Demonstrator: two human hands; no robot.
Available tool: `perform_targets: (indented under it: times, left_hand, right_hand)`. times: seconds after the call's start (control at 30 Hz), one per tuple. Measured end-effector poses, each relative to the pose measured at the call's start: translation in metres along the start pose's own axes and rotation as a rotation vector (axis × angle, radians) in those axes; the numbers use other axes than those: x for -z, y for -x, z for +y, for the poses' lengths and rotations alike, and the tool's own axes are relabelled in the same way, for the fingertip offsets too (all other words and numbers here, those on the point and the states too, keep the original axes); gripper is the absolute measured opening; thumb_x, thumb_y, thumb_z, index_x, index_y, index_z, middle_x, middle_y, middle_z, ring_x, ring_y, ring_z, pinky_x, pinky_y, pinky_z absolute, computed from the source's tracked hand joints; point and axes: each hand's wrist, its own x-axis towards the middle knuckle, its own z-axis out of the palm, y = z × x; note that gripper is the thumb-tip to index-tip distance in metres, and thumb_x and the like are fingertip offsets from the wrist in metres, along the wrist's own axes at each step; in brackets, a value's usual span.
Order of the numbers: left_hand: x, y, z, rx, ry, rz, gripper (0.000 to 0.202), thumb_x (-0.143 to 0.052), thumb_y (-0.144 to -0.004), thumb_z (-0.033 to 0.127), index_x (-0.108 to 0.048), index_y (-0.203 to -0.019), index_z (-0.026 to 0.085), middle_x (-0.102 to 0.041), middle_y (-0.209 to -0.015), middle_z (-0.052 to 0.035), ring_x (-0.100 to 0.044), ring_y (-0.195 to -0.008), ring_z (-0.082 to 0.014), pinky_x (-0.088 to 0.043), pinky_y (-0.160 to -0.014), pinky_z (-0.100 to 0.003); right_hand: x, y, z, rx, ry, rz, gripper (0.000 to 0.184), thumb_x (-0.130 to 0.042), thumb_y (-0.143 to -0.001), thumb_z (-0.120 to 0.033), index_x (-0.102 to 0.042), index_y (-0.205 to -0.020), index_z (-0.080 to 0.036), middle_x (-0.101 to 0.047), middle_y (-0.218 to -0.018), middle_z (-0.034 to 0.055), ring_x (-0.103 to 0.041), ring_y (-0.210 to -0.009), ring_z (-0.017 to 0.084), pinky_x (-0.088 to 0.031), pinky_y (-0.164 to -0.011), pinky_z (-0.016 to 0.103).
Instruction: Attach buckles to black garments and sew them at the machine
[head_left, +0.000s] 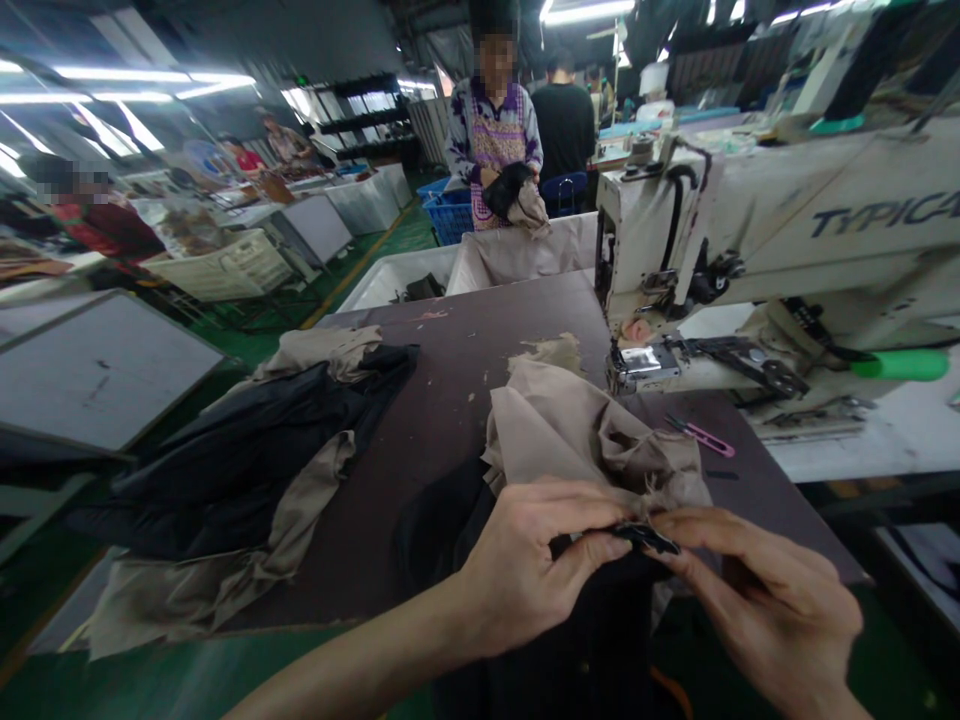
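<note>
My left hand (532,570) and my right hand (757,600) meet at the near edge of the dark brown work table (442,400). Between their fingertips both pinch a small black fabric edge (645,538). It belongs to a black garment (442,530) with a crumpled beige lining (592,430), which bunches up just beyond my fingers. The garment's lower part hangs over the table edge below my hands. Further left lies another black garment with beige lining (232,470), spread loosely and out of reach of either hand.
A white TYPICAL sewing machine (787,230) stands to the right, its needle area beside the table. Pink thread snips (701,437) lie near it. Beyond the table are a white bin (390,280), a blue crate (446,212), and a co-worker (495,130) holding a garment.
</note>
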Motion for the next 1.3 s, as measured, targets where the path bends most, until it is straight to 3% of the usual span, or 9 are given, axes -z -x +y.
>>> perform_targets:
  times: [0.23,0.33,0.4,0.6,0.83,1.03,1.13,1.23,1.3]
  left_hand:
    - [-0.009,0.005,-0.002,-0.112,-0.130,0.199,0.008,-0.065,-0.085,0.015,-0.072,-0.090,0.015,-0.075,-0.080,-0.0048,-0.070,-0.073,-0.0149,-0.055,-0.074,-0.028]
    - [-0.010,0.004,-0.002,-0.114,-0.194,0.240,0.005,-0.066,-0.085,0.017,-0.070,-0.085,0.015,-0.072,-0.075,-0.0044,-0.067,-0.069,-0.0145,-0.055,-0.070,-0.027]
    - [-0.010,0.004,-0.001,-0.109,-0.212,0.229,0.004,-0.065,-0.085,0.016,-0.069,-0.085,0.014,-0.071,-0.076,-0.0049,-0.067,-0.072,-0.0149,-0.055,-0.071,-0.027]
    - [-0.013,0.006,-0.005,-0.116,-0.160,0.126,0.011,-0.055,-0.087,0.007,-0.061,-0.094,0.014,-0.070,-0.102,-0.0080,-0.067,-0.093,-0.0160,-0.054,-0.085,-0.029]
    - [-0.022,0.011,-0.015,-0.235,-0.292,0.163,0.012,-0.054,-0.087,0.006,-0.054,-0.096,0.014,-0.068,-0.089,-0.0074,-0.065,-0.082,-0.0158,-0.054,-0.079,-0.029]
    - [-0.025,0.009,-0.017,-0.279,-0.362,0.208,0.006,-0.052,-0.089,0.008,-0.051,-0.090,0.015,-0.062,-0.077,-0.0043,-0.057,-0.071,-0.0140,-0.048,-0.067,-0.026]
    - [-0.019,0.009,-0.014,-0.160,-0.249,0.156,0.004,-0.053,-0.091,0.014,-0.050,-0.092,0.016,-0.059,-0.078,-0.0021,-0.055,-0.069,-0.0119,-0.044,-0.064,-0.023]
    - [-0.009,0.008,-0.009,-0.019,-0.105,-0.038,0.010,-0.059,-0.091,0.023,-0.053,-0.095,0.016,-0.057,-0.079,-0.0010,-0.054,-0.071,-0.0108,-0.043,-0.066,-0.022]
    - [-0.002,0.007,-0.008,-0.016,-0.040,-0.159,0.016,-0.064,-0.089,0.027,-0.055,-0.094,0.016,-0.057,-0.080,-0.0020,-0.055,-0.077,-0.0123,-0.045,-0.071,-0.024]
  right_hand:
    - [-0.003,-0.004,-0.005,0.011,-0.083,0.105,0.018,-0.075,-0.077,-0.006,-0.068,-0.085,-0.020,-0.072,-0.077,-0.0006,-0.069,-0.070,0.014,-0.056,-0.069,0.022]
    - [-0.003,-0.005,-0.003,-0.030,-0.082,0.104,0.019,-0.077,-0.077,-0.008,-0.069,-0.089,-0.020,-0.071,-0.078,-0.0001,-0.068,-0.070,0.013,-0.056,-0.066,0.021]
    - [-0.003,-0.005,-0.002,-0.049,-0.074,0.065,0.020,-0.077,-0.078,-0.010,-0.070,-0.094,-0.020,-0.071,-0.083,0.0014,-0.069,-0.074,0.014,-0.055,-0.067,0.021]
    - [-0.002,-0.008,-0.002,-0.087,-0.067,-0.068,0.012,-0.070,-0.085,-0.013,-0.069,-0.093,-0.022,-0.069,-0.089,0.0015,-0.067,-0.082,0.014,-0.053,-0.071,0.021]
    - [0.002,-0.003,-0.006,-0.101,-0.014,-0.120,0.009,-0.064,-0.089,-0.015,-0.062,-0.093,-0.022,-0.070,-0.092,-0.0009,-0.069,-0.085,0.010,-0.051,-0.076,0.014]
    - [0.000,0.001,-0.005,-0.093,0.083,-0.118,0.009,-0.063,-0.091,-0.019,-0.060,-0.097,-0.023,-0.073,-0.085,-0.0022,-0.072,-0.073,0.008,-0.051,-0.067,0.010]
    - [0.002,0.002,-0.002,-0.061,0.123,-0.115,0.010,-0.063,-0.090,-0.018,-0.060,-0.099,-0.023,-0.073,-0.086,-0.0012,-0.072,-0.071,0.009,-0.052,-0.066,0.011]
    - [0.006,0.005,0.005,0.058,0.116,-0.099,0.014,-0.063,-0.087,-0.012,-0.062,-0.098,-0.021,-0.074,-0.087,0.0012,-0.073,-0.075,0.012,-0.055,-0.071,0.014]
    - [0.007,0.010,0.011,0.167,0.062,-0.093,0.017,-0.062,-0.085,-0.007,-0.062,-0.098,-0.018,-0.074,-0.088,0.0039,-0.073,-0.081,0.014,-0.057,-0.073,0.018]
